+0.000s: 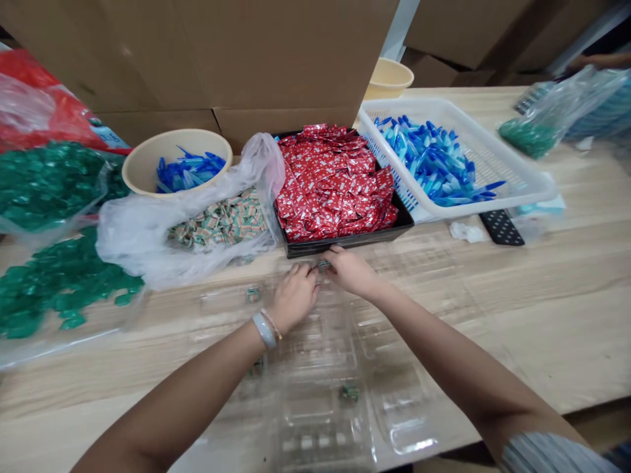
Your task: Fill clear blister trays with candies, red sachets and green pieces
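Observation:
My right hand is closed, its fingertips around a small green-and-orange patterned piece just in front of the black tray. Close beside it, my left hand has its fingers curled in; what they hold, if anything, is hidden. Both hands are over clear plastic compartment trays spread on the table. Similar small pieces lie in the trays: one piece left of my left hand, another nearer me. More of these patterned pieces fill an open plastic bag at the left.
A black tray of red packets stands behind my hands. Right of it is a white basket of blue pointed pieces; a cream bowl holds more. Green pieces lie far left. A co-worker's hand is far right.

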